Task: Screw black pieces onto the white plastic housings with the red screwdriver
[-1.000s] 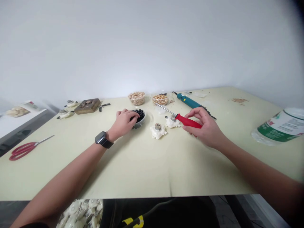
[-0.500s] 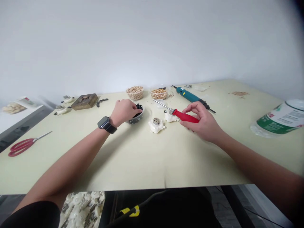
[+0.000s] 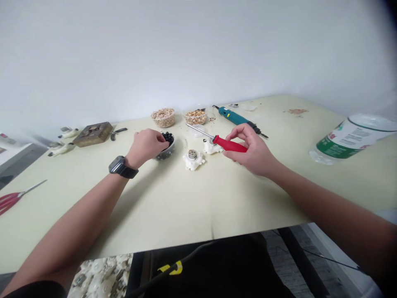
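Screwdriver (image 3: 230, 145) gripped in right hand (image 3: 251, 151), left hand (image 3: 145, 145) fingers curled into bowl (image 3: 164, 152) of black bits.

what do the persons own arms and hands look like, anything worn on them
Both forearms are bare, with no gloves or rings that can be made out. The left hand has a dark smartwatch with a black band and rectangular face on its wrist. The right hand and its wrist carry nothing. A black sleeve edge shows at the left upper arm.

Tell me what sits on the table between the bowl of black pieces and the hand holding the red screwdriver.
In the head view, two white plastic parts lie between the bowl of black pieces and the right hand: the nearer white part and the farther white part under the red screwdriver.
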`<state>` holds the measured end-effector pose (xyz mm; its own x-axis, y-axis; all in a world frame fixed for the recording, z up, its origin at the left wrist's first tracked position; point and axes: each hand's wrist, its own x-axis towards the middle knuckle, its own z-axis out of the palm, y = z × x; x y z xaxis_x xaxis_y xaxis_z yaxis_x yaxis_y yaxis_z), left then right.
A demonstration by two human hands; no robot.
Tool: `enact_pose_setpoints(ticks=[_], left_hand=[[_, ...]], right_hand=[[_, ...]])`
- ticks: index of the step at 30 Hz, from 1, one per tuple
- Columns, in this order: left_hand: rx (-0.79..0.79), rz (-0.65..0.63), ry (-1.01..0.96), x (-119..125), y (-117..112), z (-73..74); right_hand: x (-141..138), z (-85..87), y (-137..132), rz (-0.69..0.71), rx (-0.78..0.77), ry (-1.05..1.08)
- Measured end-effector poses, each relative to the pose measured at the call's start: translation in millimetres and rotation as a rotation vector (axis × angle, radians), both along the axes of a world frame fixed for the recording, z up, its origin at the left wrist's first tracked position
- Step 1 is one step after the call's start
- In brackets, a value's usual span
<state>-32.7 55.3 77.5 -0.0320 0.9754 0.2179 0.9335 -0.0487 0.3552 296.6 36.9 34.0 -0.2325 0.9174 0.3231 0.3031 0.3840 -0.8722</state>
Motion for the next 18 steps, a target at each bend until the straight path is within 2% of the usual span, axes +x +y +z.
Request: enact_pose_setpoints(ticks=[5,12,18], left_hand=[[-0.021,-0.002,-0.084,-8.2,1.4,1.0],[-0.078,0.061,-0.338,-31.7,2.6,10.9],[-0.008,0.046,-0.249,-38.9,0.5,5.5]], right_hand=[[0.7,0.9,-1.2,0.008,0.008,0.003],[1.8,-0.1,0.4,0.003,0.012,0.002],[0.4,1.1,-1.2,0.003,-0.007,0.012]])
